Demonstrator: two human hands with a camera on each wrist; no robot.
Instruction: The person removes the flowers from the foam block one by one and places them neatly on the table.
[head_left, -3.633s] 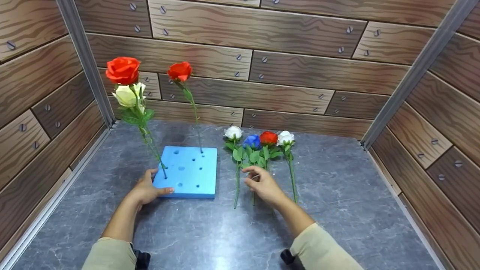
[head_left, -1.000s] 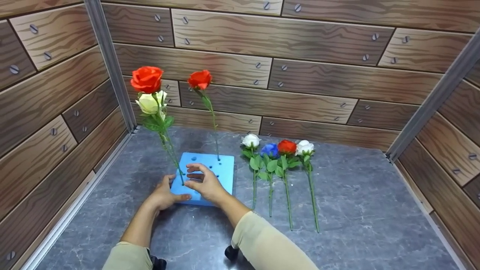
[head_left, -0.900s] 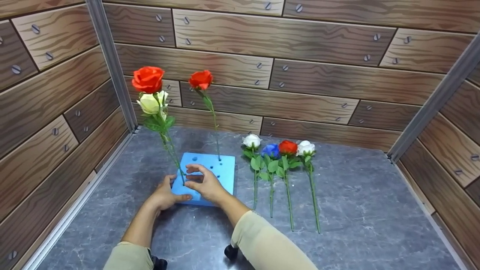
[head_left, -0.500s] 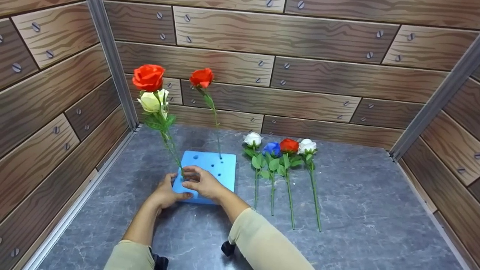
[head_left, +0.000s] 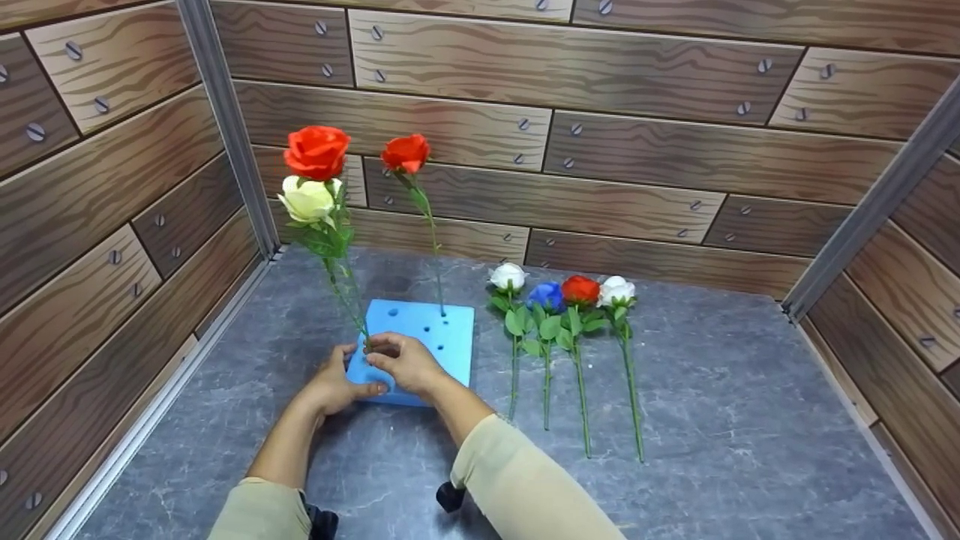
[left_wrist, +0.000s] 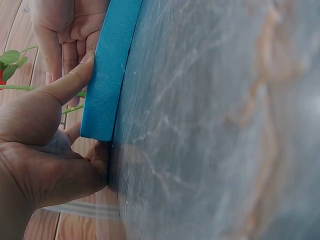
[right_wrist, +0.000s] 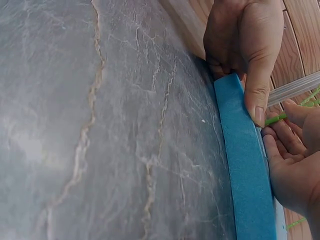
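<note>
A blue foam block [head_left: 454, 356] with holes lies flat on the table. My left hand [head_left: 330, 386] grips its near left corner, thumb over the top edge and fingers at the side, as the left wrist view also shows. Two artificial roses stand at the block's left, a red rose [head_left: 316, 152] above a pale yellow rose [head_left: 309, 199]. My right hand [head_left: 409, 366] pinches the red rose's green stem [right_wrist: 276, 119] low down, just over the block; its lower end is hidden by the fingers. Another red rose [head_left: 406, 154] stands in a hole at the back edge.
Right of the block lie a white rose [head_left: 508, 277], a blue rose [head_left: 546, 297], a red rose [head_left: 580, 289] and a second white rose [head_left: 616, 291], stems toward me. Wood-patterned walls [head_left: 630, 161] enclose the grey marbled table [head_left: 720, 397] at the back and sides.
My right hand has come from the lying roses to the block, and its fingers have closed on the front-left stem. That red rose's head has shifted right. My left hand keeps its grip.
</note>
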